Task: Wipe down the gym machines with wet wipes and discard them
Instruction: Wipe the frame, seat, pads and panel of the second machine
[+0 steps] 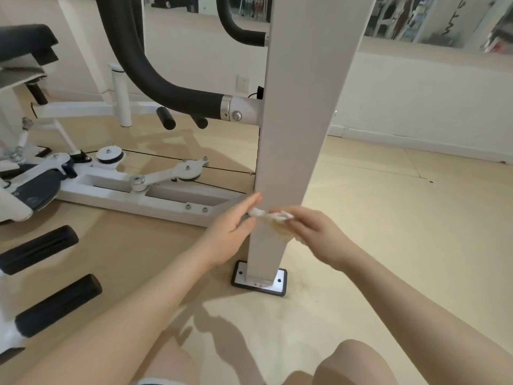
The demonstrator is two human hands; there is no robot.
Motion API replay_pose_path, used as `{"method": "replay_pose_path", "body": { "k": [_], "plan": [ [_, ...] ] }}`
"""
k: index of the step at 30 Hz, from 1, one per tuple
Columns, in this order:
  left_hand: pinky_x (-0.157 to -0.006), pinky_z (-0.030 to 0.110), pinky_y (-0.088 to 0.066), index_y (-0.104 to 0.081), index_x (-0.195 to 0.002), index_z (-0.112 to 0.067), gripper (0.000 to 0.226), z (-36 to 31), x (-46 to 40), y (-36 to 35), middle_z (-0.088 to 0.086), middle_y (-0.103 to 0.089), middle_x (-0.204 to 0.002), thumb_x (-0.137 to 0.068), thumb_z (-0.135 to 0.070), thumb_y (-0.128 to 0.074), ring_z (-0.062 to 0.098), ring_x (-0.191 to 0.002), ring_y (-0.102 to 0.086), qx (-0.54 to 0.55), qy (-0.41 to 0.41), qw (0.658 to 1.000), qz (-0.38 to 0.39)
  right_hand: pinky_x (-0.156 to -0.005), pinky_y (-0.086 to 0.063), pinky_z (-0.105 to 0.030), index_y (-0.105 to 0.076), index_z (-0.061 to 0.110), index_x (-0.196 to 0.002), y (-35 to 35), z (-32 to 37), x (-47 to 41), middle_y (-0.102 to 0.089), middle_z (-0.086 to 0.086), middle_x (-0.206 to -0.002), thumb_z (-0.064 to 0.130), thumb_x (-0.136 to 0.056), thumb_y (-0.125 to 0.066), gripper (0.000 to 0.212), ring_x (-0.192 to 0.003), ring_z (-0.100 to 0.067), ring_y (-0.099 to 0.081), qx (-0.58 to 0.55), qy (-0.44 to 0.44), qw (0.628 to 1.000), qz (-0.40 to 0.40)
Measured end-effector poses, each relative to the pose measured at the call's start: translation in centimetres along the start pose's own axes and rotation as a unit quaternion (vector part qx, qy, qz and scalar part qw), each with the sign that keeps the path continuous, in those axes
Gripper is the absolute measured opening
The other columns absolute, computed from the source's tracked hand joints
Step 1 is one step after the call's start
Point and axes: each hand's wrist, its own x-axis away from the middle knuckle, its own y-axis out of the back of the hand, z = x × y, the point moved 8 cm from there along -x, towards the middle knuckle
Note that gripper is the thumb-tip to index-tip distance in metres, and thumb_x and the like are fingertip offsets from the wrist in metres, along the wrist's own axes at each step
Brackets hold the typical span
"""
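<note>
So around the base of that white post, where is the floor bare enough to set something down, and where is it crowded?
Bare floor lies right of the white post, out to the wall, and in front of its base plate toward the knees. Left is crowded: machine frame, cables, pulleys and black foam rollers. Both hands, left and right, work a wet wipe at the post.

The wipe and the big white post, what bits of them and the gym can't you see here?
- Wet wipe: crumpled between both hands in the head view; how dirty it is can't be judged.
- White post: its top is cut off by the upper frame edge.
- Post's far side: hidden by the post itself.
- Items in the mirror: too blurred to name.
- Black padded seat: cut by the left edge.
</note>
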Motion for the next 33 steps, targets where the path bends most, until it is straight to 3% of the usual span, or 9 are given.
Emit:
{"method": "replay_pose_path", "body": {
  "k": [3,6,10,14,16,20,25,29,33],
  "plan": [
    [-0.1,0.016,-0.037,-0.053,-0.12,-0.029,0.025,-1.0,0.1,-1.1,-0.019,-0.058,-0.12,-0.097,-0.025,-0.046,-0.004,-0.114,-0.051,0.116,0.002,0.993,0.032,-0.079,-0.048,-0.024,-0.063,0.012,-0.107,0.6,1.1,1.0,-0.065,0.001,-0.096,0.008,-0.094,-0.047,0.021,-0.089,-0.012,-0.061,-0.263,-0.065,0.962,0.022],
    [-0.088,0.022,-0.046,-0.065,-0.089,-0.019,0.013,-1.8,0.4,-1.0,-0.013,-0.068,-0.083,-0.093,-0.017,-0.052,0.003,-0.084,-0.062,0.185,0.014,0.983,0.002,-0.08,-0.049,-0.031,-0.06,0.013,-0.094,1.1,-0.2,1.4,-0.061,-0.001,-0.084,0.004,-0.095,-0.046,0.017,-0.081,-0.018,-0.058,-0.345,-0.142,0.927,-0.048],
    [-0.078,0.021,-0.051,-0.063,-0.079,-0.014,0.017,-1.1,0.7,-0.6,-0.008,-0.067,-0.071,-0.092,-0.01,-0.053,0.004,-0.07,-0.061,0.259,0.06,0.963,-0.039,-0.077,-0.053,-0.028,-0.056,0.012,-0.086,0.9,-2.2,2.2,-0.06,0.002,-0.073,0.005,-0.093,-0.052,0.011,-0.068,-0.011,-0.061,-0.417,-0.21,0.873,-0.137],
    [-0.066,0.012,-0.044,-0.063,-0.077,-0.018,0.015,-0.3,0.7,-0.9,-0.005,-0.065,-0.072,-0.09,-0.012,-0.059,0.001,-0.063,-0.056,0.192,0.093,0.975,-0.064,-0.062,-0.04,-0.02,-0.055,0.021,-0.076,2.8,-1.5,3.3,-0.058,0.007,-0.076,0.004,-0.083,-0.06,0.019,-0.07,-0.008,-0.055,-0.175,-0.154,0.914,-0.333],
    [-0.064,0.01,-0.042,-0.063,-0.077,-0.021,0.018,-0.8,0.7,-1.5,-0.007,-0.066,-0.074,-0.092,-0.014,-0.056,-0.001,-0.064,-0.056,0.167,0.089,0.98,-0.067,-0.064,-0.041,-0.021,-0.056,0.023,-0.079,1.3,0.2,2.8,-0.061,0.008,-0.08,0.01,-0.083,-0.061,0.015,-0.075,-0.008,-0.057,-0.08,-0.108,0.941,-0.311],
    [-0.094,0.03,-0.04,-0.069,-0.095,-0.031,0.034,-1.9,0.7,-3.0,-0.003,-0.066,-0.099,-0.079,-0.015,-0.043,0.009,-0.097,-0.056,0.192,0.067,0.979,0.021,-0.075,-0.042,-0.013,-0.057,0.021,-0.108,-1.3,1.2,2.2,-0.061,0.013,-0.096,0.025,-0.088,-0.062,0.021,-0.093,-0.001,-0.056,-0.061,-0.064,0.965,-0.246],
    [-0.097,0.01,-0.037,-0.054,-0.114,-0.037,0.055,-3.7,1.1,-2.4,-0.02,-0.057,-0.122,-0.075,-0.001,-0.042,-0.009,-0.118,-0.048,0.13,0.016,0.984,0.119,-0.066,-0.043,-0.025,-0.068,0.016,-0.096,1.6,1.7,2.1,-0.066,0.004,-0.079,0.011,-0.087,-0.063,0.011,-0.068,-0.01,-0.055,-0.029,-0.017,0.954,-0.296],
    [-0.106,0.028,-0.036,-0.049,-0.128,-0.024,0.05,-3.9,-1.0,2.8,-0.011,-0.054,-0.126,-0.089,0.007,-0.039,0.007,-0.121,-0.048,0.106,0.035,0.99,-0.081,-0.084,-0.042,-0.014,-0.07,0.003,-0.096,6.9,8.6,1.0,-0.07,-0.011,-0.103,0.0,-0.087,-0.054,0.019,-0.102,-0.019,-0.064,0.136,0.175,0.879,-0.421],
    [-0.109,0.022,-0.021,-0.02,-0.147,-0.029,0.062,-4.3,-3.0,3.9,-0.009,-0.025,-0.15,-0.093,-0.001,-0.037,0.003,-0.137,-0.022,0.102,0.027,0.987,-0.122,-0.102,-0.041,-0.031,-0.064,-0.007,-0.111,6.7,14.4,-2.2,-0.061,-0.022,-0.12,-0.015,-0.085,-0.05,0.031,-0.117,-0.037,-0.054,0.392,0.408,0.746,-0.352]
  ]
}}
